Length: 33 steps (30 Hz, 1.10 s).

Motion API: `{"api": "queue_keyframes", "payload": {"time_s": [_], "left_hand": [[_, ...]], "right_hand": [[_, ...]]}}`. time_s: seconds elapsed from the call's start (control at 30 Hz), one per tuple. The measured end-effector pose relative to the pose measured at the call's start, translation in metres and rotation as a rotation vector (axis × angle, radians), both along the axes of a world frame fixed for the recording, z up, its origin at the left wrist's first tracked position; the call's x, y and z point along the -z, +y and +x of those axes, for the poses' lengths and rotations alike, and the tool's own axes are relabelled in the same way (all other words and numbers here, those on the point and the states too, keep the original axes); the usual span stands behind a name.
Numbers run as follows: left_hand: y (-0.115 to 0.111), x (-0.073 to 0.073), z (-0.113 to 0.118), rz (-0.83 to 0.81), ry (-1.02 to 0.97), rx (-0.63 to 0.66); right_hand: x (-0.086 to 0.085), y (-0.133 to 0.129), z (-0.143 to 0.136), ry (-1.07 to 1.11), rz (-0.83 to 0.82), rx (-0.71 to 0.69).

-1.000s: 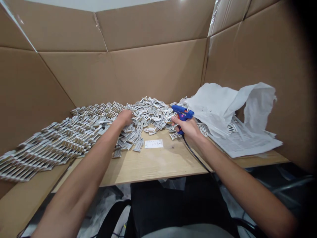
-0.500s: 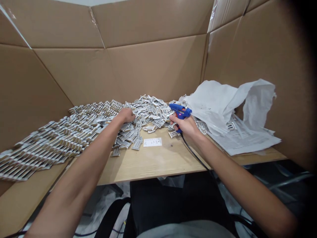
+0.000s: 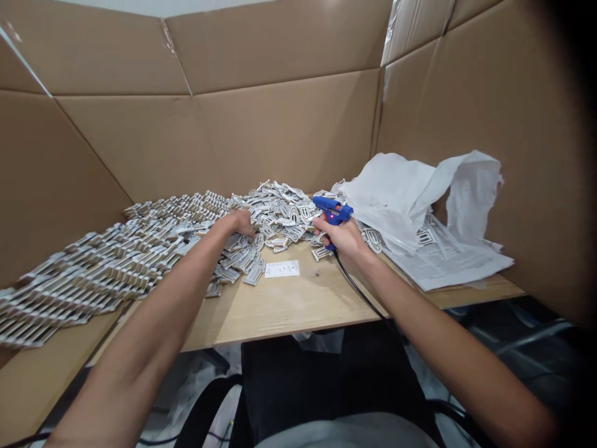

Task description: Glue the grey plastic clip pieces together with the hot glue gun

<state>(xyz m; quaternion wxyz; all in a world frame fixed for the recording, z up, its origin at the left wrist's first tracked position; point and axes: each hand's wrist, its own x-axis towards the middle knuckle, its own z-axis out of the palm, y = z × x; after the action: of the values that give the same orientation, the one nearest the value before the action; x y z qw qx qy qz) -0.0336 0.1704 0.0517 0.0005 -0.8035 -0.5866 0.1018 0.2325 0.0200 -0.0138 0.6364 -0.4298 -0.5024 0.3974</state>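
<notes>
My right hand (image 3: 344, 235) is wrapped round the grip of a blue hot glue gun (image 3: 332, 206), held above the right part of a loose heap. A small light glows on the gun, and its black cord (image 3: 359, 287) runs down over the table edge. The heap is made of small flat white-and-wood cut-out pieces (image 3: 280, 208). At the heap's left part, my left hand (image 3: 242, 223) reaches down with its fingers curled together among the pieces. Its fingertips are hidden, so what it pinches cannot be made out.
Long rows of stacked similar pieces (image 3: 116, 261) cover the left side. A small white paper slip (image 3: 282, 269) lies on the wooden table (image 3: 280, 305). Crumpled white sheeting (image 3: 396, 186) and flat paper (image 3: 448, 264) lie at the right. Cardboard walls (image 3: 289, 130) surround the table.
My left hand has shifted slightly right and lower into the loose pieces, its fingers tipping downward. The right hand keeps the glue gun in nearly the same place. The whole view has shifted slightly.
</notes>
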Motion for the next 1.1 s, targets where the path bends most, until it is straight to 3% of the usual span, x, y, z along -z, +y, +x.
{"api": "queue_keyframes", "payload": {"time_s": [0.2, 0.43, 0.57, 0.83, 0.97, 1.03, 1.1], "left_hand": [[0.005, -0.003, 0.004, -0.186, 0.099, -0.042], [0.001, 0.005, 0.016, -0.092, 0.132, -0.004], [-0.006, 0.001, 0.022, -0.032, 0.069, 0.060], [-0.034, -0.003, 0.036, 0.002, -0.386, 0.159], [-0.062, 0.002, 0.042, 0.114, -0.601, 0.156], [-0.075, 0.005, 0.044, 0.170, -0.756, 0.142], [-0.086, 0.008, 0.042, 0.201, -0.932, 0.100]], "right_hand": [[0.000, 0.001, -0.001, -0.001, -0.027, 0.008], [-0.005, -0.005, -0.002, -0.021, -0.034, 0.036], [-0.004, -0.003, 0.000, -0.027, -0.028, 0.023], [0.002, 0.002, 0.003, -0.094, -0.022, 0.031], [-0.003, -0.006, 0.006, -0.318, -0.011, 0.056], [-0.005, -0.012, 0.008, -0.435, 0.049, -0.044], [-0.007, -0.017, 0.010, -0.525, 0.096, -0.232]]}}
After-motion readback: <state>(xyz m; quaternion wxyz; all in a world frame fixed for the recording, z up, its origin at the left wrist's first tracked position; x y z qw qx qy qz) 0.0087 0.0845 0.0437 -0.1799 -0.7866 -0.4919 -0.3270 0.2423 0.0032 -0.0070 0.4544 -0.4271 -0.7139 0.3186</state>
